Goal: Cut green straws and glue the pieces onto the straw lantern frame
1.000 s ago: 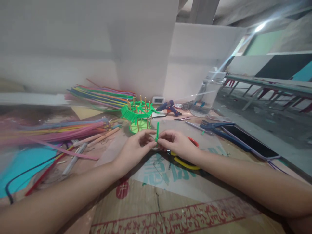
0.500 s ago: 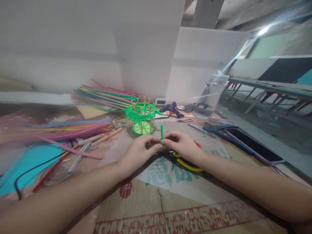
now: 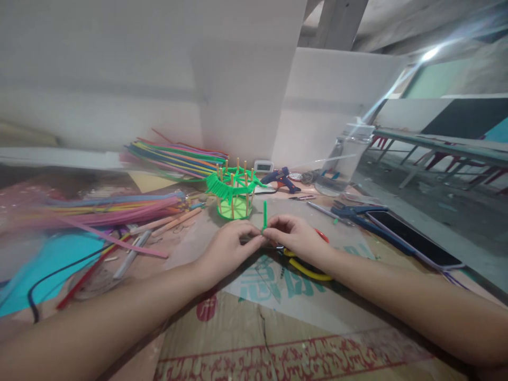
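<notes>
While the left hand (image 3: 230, 247) and right hand (image 3: 297, 237) pinch the base of the green pipe cleaner (image 3: 265, 214), well inside the right edge of the table (image 3: 153, 355), grip close together to steady its upright end.

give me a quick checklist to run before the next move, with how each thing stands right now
1. Green strip upright: ok, it stands up at the fingertips.
2. Right hand on the strip: ok, thumb and finger pinch its lower end.
3. Left hand gripping the strip too: cannot tell, its fingertips are close to the strip's lower end.
4. Yellow-handled tool fully in sight: not ok, the right hand hides part of it.
5. Green stick frame upright: ok, beyond the hands.
6. Glue gun cool: cannot tell.
</notes>
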### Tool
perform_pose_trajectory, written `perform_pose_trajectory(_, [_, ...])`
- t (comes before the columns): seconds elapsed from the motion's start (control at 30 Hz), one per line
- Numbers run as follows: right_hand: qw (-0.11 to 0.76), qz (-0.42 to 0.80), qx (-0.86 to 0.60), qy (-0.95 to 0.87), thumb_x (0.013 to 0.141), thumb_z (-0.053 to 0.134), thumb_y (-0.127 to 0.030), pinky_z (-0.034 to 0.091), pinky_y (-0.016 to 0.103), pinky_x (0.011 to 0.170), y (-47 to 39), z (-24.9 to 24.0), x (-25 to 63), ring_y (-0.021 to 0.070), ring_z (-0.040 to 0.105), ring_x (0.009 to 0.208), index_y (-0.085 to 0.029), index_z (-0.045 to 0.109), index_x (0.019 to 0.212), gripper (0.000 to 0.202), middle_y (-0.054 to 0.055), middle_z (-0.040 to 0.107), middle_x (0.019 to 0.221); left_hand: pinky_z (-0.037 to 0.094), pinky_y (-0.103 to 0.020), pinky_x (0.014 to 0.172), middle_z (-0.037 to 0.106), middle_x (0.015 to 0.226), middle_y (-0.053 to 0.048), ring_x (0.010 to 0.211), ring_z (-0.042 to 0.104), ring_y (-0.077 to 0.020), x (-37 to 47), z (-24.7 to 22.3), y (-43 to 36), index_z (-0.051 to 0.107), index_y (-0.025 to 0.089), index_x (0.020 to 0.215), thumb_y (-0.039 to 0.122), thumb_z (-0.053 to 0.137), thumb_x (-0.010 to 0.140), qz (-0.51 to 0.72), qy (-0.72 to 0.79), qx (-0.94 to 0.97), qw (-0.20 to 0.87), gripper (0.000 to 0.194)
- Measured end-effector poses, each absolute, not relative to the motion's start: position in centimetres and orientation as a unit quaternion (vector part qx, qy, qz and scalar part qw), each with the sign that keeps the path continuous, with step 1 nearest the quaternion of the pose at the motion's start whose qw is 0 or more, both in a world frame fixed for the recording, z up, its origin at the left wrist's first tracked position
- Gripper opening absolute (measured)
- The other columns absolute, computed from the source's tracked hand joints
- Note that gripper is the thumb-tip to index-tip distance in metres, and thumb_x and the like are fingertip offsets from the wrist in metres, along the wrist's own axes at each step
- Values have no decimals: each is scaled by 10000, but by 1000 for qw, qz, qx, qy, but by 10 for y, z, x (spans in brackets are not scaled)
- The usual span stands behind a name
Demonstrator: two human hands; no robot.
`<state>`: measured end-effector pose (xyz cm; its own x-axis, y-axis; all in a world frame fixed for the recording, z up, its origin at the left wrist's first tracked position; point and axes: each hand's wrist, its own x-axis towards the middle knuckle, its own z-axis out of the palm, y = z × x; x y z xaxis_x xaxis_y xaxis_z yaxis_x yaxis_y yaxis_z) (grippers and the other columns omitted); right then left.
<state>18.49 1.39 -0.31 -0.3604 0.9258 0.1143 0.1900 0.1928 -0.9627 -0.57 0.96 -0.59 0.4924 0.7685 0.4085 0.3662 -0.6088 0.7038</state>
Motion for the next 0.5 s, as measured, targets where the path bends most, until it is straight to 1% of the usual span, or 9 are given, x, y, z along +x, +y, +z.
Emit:
perform_pose_trajectory(0.1, [393,470,-422,-668,787,681,-391,421,245,568,14,-2,185,100,513,570,-181,591,785,228,-42,552,651,442,-257,755,698,814,-5,801,623,-157,-5,-7,11,698,191,822,343,571,894,374,359,800,301,210])
perform_pose_trajectory(0.17, [403,465,-425,-663,786,673,-412,419,246,555,14,-2,185,99,504,558,-184,566,788,252,-44,541,653,447,-262,743,691,823,-13,799,617,-165,-5,-6,13,673,179,832,377,548,895,403,397,765,308,242])
perform_pose_trajectory(0.23, [408,456,-427,-665,809,638,-425,421,251,554,14,-2,186,105,504,558,-189,533,797,259,-44,532,653,439,-259,691,665,787,-13,754,597,-163,-9,-1,13,638,168,808,391,529,887,427,441,734,290,260])
perform_pose_trajectory(0.3, [400,407,-439,-694,844,592,-412,422,261,569,14,-1,190,117,507,585,-191,524,814,233,-34,535,675,400,-250,614,615,695,4,671,560,-150,-17,12,13,603,168,729,386,525,871,396,463,749,260,271])
perform_pose_trajectory(0.37, [359,318,-450,-753,862,572,-363,425,277,616,14,4,195,137,518,652,-186,546,818,185,-9,557,726,329,-248,544,534,575,25,571,497,-130,-29,34,12,564,173,612,391,515,862,312,452,806,220,335])
perform_pose_trajectory(0.4, [320,278,-451,-785,862,571,-334,425,283,637,15,7,197,146,522,682,-182,561,811,161,3,569,749,302,-249,529,489,537,30,546,468,-122,-36,47,12,540,173,569,391,518,852,296,447,824,181,358])
perform_pose_trajectory(0.43, [277,252,-447,-813,859,572,-303,425,286,653,15,11,199,153,528,705,-179,574,803,137,11,580,765,287,-252,521,477,537,27,545,460,-122,-45,60,15,541,172,562,386,502,856,315,453,823,134,366])
perform_pose_trajectory(0.5, [193,230,-428,-853,860,566,-258,428,286,666,15,21,200,160,544,723,-173,593,792,112,26,598,789,354,-262,579,546,620,8,617,506,-144,-62,80,25,617,171,665,380,458,889,378,470,797,44,345])
